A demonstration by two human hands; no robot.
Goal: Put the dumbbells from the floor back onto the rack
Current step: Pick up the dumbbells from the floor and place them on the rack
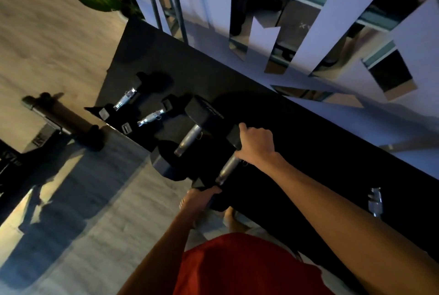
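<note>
So I've got both hands on one dumbbell (227, 168): right hand (255, 143) wrapped over its far head, left hand (199, 199) curled around the near head, at the black mat's (308, 142) front edge. Just beside it a second big dumbbell (190, 139), then two small ones (123, 98) near the mat's left end.

Four dumbbells, black-headed with bare metal handles, lying side by side on a black mat by the wall. Nearest dumbbell (226, 164): big, dark hex heads, handle slanting from lower left to upper right, far head under the right grip (256, 145), near head under the left grip (199, 199). Second large dumbbell (190, 137) just beside it, parallel. Two small dumbbells (124, 98) (150, 117) further left, also parallel, near the mat's edge. Rack not discernible.
</note>
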